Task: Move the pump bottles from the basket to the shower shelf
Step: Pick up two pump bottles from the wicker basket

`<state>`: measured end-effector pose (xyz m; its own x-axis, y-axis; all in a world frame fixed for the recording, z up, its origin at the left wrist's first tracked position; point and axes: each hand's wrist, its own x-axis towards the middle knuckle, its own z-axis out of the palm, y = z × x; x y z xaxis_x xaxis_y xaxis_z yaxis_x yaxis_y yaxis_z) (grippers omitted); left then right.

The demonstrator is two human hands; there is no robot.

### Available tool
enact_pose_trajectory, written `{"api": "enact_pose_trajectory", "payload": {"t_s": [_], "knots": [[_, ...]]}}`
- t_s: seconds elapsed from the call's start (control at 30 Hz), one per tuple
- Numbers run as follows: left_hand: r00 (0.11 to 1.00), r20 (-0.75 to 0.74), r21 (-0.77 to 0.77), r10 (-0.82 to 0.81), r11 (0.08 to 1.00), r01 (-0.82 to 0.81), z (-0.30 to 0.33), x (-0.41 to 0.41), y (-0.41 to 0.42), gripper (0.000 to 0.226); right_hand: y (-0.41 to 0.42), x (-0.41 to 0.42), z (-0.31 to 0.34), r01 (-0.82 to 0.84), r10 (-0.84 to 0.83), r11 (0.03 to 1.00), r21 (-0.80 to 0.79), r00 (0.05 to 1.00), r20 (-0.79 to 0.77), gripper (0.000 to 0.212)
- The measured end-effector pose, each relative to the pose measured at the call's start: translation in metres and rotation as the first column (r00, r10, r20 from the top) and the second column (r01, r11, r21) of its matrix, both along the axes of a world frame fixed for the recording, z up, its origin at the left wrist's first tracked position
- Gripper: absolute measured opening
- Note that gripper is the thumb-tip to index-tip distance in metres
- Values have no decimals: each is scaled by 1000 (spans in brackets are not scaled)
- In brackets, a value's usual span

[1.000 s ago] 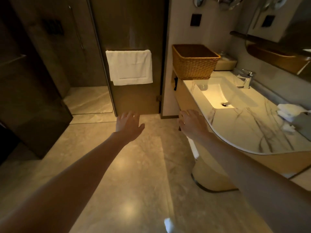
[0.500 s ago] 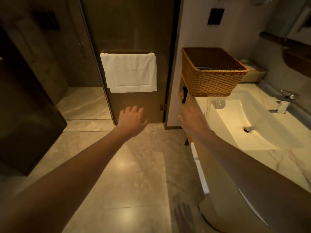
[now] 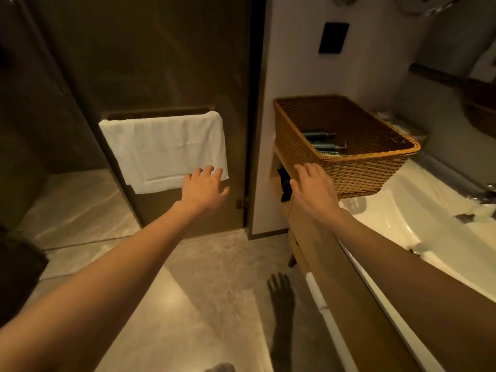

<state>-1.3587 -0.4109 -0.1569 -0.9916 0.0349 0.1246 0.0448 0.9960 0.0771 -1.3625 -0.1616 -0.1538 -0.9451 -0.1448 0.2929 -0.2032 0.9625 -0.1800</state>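
Note:
A brown wicker basket (image 3: 359, 173) stands on the left end of the vanity counter. Dark pump bottles (image 3: 323, 143) lie on their sides inside it, partly hidden by the near wall. My right hand (image 3: 314, 191) is stretched out with fingers apart, just short of the basket's near left corner, holding nothing. My left hand (image 3: 205, 187) reaches forward, fingers spread and empty, in front of the lower edge of a white towel (image 3: 163, 151). The shower shelf is not in view.
The towel hangs on a dark door. The glass shower enclosure (image 3: 40, 130) opens at the left, with a pale marble floor (image 3: 77, 208). A white sink (image 3: 418, 218) lies right of the basket. A black wall plate (image 3: 333, 37) sits above. My foot (image 3: 280, 294) stands beside the vanity.
I have moved closer to the vanity; the basket looms larger and the bottles inside have come into sight. Both hands have stretched forward, the right nearing the basket.

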Motion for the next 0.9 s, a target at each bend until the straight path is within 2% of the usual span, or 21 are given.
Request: {"api": "enact_pose_trajectory", "payload": {"t_s": [0.1, 0.23, 0.3, 0.5, 0.63, 0.9], "knots": [[1000, -24, 20, -3, 1000, 4, 16, -65, -6, 55, 0, -48, 14, 70, -71, 997, -22, 997, -44, 47], [993, -38, -15, -110, 994, 110, 23, -139, 2, 58, 23, -107, 29, 180, -184, 981, -72, 982, -38, 47], [985, -64, -15, -160, 987, 159, 27, -178, 13, 58, 39, -137, 35, 213, -215, 970, -115, 977, -8, 49], [949, -134, -7, -286, 958, 288, 40, -286, 76, 56, 87, -229, 31, 217, -199, 971, -103, 967, 161, 55], [920, -123, -24, -373, 928, 373, 45, -346, 123, 54, 112, -283, 20, 267, -230, 958, -101, 932, 281, 54], [838, -29, -33, -544, 839, 543, 24, -439, 200, 61, 151, -356, -3, 371, -315, 918, -139, 896, 312, 54]]}}
